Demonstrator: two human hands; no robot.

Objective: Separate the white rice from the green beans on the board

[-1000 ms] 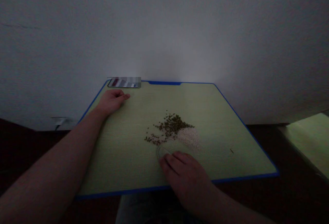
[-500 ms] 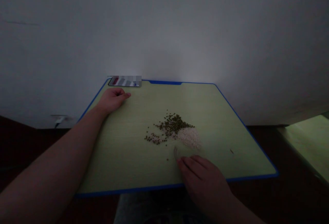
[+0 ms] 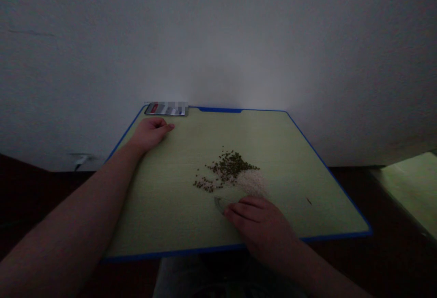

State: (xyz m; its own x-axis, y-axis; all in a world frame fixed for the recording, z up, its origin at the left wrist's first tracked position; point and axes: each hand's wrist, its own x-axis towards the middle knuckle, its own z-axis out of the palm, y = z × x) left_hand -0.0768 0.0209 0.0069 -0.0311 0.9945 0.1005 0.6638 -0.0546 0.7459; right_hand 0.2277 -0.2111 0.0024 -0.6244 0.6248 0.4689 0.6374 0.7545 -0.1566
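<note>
My right hand (image 3: 257, 223) is low over the front part of the table, its fingers pinched on a thin, clear, curved piece (image 3: 219, 204) whose kind I cannot make out. That piece is just in front of a spread of small green beans (image 3: 230, 163) and a pale heap of rice-like grains (image 3: 251, 182). Some beans lie mixed with pale grains at the left of the heap. My left hand (image 3: 152, 133) rests loosely curled on the far left of the tabletop, thumb pointing right, with nothing seen in it.
A phone (image 3: 166, 109) lies at the far left corner of the light table (image 3: 273, 138), which has a blue edge. A small dark sliver (image 3: 309, 201) lies on the right side. Behind stands a pale wall (image 3: 218, 38), with a plug (image 3: 82, 159) low at left.
My right hand has moved left and slightly farther from me, carrying the clear piece with it. The left hand stays where it was.
</note>
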